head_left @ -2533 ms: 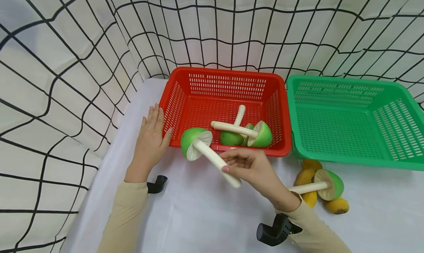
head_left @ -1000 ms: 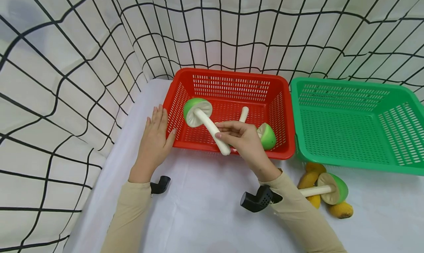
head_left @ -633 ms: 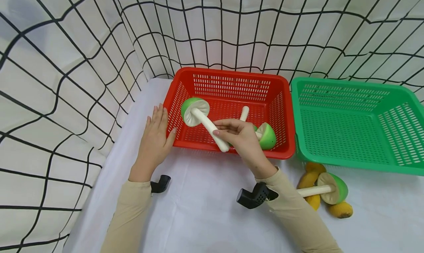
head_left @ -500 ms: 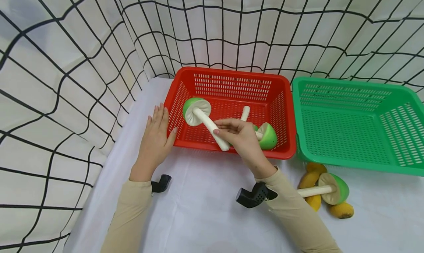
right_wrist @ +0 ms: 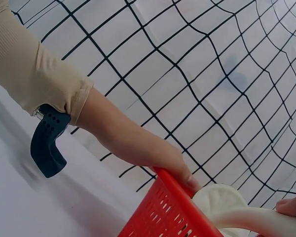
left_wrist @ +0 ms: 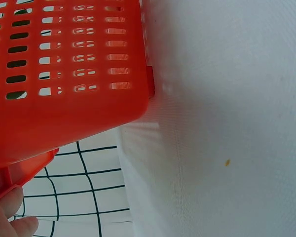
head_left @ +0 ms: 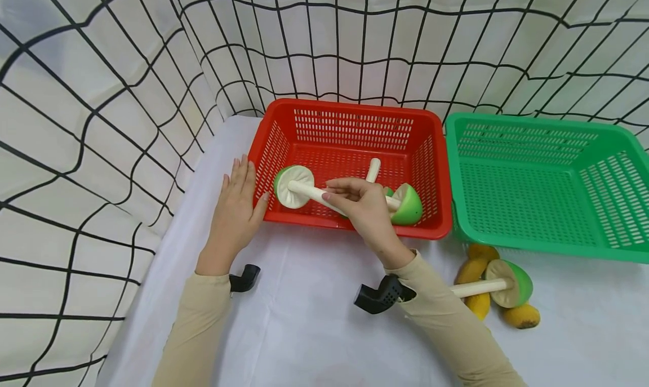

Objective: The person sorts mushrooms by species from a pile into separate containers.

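A green-capped toy mushroom (head_left: 300, 187) with a thick white stem lies low inside the red basket (head_left: 350, 106), its cap toward the left wall. My right hand (head_left: 366, 209) pinches the stem between thumb and fingers, hiding part of it. With straight fingers, my left hand (head_left: 233, 209) rests against the basket's left rim; in the left wrist view only its fingertips (left_wrist: 12, 212) show. More green-capped mushrooms (head_left: 409, 205) lie at the basket's right front, partly behind the right hand. The right wrist view shows the held mushroom's pale stem (right_wrist: 266, 221) beside the red rim.
A green basket (head_left: 537, 253) stands right of the red one. In front of it, another green-capped mushroom (head_left: 517, 283) lies on several yellow-brown rounded pieces (head_left: 522, 316). Black netting (head_left: 362, 57) over white cloth borders the back and left of the white-covered table (head_left: 304, 330).
My right hand has carried the mushroom from the red basket's front edge into the basket and lowered it, its stem tipping flatter. The left hand stays at the left rim.
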`<state>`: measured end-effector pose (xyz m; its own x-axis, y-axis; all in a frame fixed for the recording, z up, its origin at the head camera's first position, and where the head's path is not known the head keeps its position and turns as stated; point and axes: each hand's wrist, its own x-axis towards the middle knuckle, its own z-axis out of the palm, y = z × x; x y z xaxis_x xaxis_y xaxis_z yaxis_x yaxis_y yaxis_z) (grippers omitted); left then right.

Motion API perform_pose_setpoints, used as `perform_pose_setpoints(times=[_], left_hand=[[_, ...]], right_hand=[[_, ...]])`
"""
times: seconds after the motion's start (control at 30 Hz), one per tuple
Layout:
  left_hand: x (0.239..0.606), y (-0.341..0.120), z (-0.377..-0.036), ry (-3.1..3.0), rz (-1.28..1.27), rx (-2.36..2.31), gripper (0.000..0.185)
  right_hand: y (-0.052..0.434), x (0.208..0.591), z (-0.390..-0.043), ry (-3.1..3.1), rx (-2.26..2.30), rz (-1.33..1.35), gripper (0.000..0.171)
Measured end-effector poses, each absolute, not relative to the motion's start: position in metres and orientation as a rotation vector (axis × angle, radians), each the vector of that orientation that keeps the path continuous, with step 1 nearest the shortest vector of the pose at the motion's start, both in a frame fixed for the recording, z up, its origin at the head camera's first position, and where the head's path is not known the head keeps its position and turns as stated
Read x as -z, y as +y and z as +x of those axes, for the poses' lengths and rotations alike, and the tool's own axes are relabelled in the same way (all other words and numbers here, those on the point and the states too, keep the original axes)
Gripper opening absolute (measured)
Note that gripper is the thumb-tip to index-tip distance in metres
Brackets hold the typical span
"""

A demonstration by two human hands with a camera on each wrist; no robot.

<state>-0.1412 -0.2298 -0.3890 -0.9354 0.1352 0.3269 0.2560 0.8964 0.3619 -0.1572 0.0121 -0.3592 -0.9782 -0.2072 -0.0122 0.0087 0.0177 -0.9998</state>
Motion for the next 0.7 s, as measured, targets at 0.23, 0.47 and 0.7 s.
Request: perform_pose_setpoints(times=[0.23, 0.47, 0.7], left_hand=[[0.388, -0.229, -0.142, -2.764, -0.294, 0.583, 0.061], [0.388, -0.228, -0.143, -2.767, -0.297, 0.579, 0.062], [0.387, -0.230, -0.140, -2.776, -0.293, 0.581, 0.062]], right_hand=[[0.011, 0.365, -0.155, 2.326, 2.024, -0.424, 0.023], [0.011, 0.366, -0.150, 2.331, 2.080, -0.505, 0.026], [0.013, 0.365, -0.144, 2.352, 2.111, -0.597, 0.025]])
